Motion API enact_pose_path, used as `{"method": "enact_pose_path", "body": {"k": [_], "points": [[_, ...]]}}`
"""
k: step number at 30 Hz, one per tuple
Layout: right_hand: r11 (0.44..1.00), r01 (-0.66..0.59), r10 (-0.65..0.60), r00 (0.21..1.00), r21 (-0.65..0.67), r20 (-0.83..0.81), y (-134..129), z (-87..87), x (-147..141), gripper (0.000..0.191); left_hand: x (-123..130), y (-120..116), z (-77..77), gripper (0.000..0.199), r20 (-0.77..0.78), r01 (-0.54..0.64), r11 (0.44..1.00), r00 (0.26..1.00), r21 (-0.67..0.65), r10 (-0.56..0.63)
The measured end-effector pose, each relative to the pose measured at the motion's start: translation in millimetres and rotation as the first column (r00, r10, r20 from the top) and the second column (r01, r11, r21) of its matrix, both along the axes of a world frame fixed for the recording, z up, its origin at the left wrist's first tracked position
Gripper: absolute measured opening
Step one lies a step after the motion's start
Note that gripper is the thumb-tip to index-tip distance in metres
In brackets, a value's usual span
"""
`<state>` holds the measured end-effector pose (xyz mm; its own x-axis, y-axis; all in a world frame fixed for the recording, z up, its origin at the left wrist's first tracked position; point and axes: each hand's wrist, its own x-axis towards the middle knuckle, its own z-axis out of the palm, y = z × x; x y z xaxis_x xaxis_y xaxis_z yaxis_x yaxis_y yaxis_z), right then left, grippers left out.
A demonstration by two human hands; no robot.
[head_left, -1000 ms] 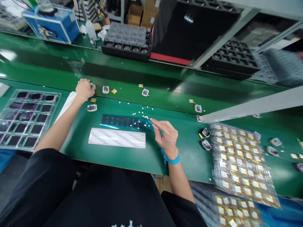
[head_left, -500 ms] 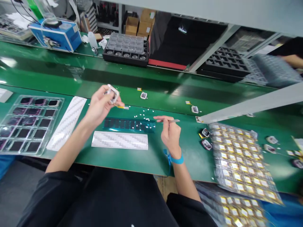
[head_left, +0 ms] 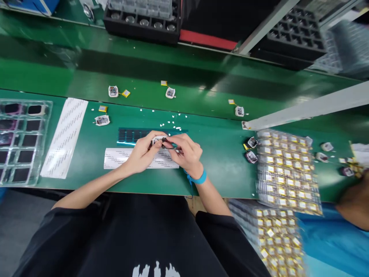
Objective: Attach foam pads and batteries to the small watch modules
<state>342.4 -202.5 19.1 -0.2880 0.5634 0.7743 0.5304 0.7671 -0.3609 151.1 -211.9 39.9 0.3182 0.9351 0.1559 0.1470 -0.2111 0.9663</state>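
My left hand (head_left: 144,151) grips a small white watch case (head_left: 156,140) with dark electronics inside, thumb in front and fingers behind. At its right side, my right hand (head_left: 186,151) has its fingertips pressed to the case's inner parts. A thin grey tool that looks like tweezers (head_left: 173,148) lies in the right fingers, its tip hidden. Beneath the hands are a dark strip sheet (head_left: 129,134) with blue film and a white printed sheet (head_left: 117,157). Another open white case (head_left: 102,120) with a yellow battery (head_left: 103,109) lies to the left.
Small white scraps (head_left: 175,127) lie behind the hands. More open cases (head_left: 170,93) are on the green bench. A clear tray (head_left: 31,142) of watch faces stands left, stacked battery trays (head_left: 288,173) right. A slanted white post (head_left: 305,104) crosses the right side. A co-worker's blue sleeve (head_left: 331,234) shows lower right.
My left hand has brought the white case down and right. My right hand has moved left to meet it. The view has tilted lower, and two cases at left are now uncovered.
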Motion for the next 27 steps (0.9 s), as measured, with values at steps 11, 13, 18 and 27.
{"method": "enact_pose_path", "body": {"k": [11, 13, 18, 27], "points": [[0.988, -0.032, 0.062, 0.979, -0.152, 0.195, 0.7, -0.8, 10.3, 0.026, -5.7, 2.8, -6.0, 0.022, -0.163, -0.078, 0.994, 0.983, 0.072, 0.089], [0.968, -0.037, 0.064, 0.993, -0.25, 0.101, 2.0, 0.0, 9.6, 0.022, -7.6, 6.3, -4.7, 0.02, -0.194, -0.101, 0.992, 0.974, 0.073, 0.114], [0.973, -0.035, 0.032, 0.999, -0.228, -0.017, 3.8, -6.4, 3.8, 0.02, -6.6, 12.0, -5.2, 0.012, -0.139, -0.065, 0.998, 0.988, 0.02, 0.067], [0.995, 0.095, -0.086, 0.949, -0.016, 0.303, -1.8, -29.6, 12.1, 0.041, -6.5, 12.8, -5.0, 0.015, -0.02, -0.042, 0.994, 0.999, -0.104, 0.04]]}}
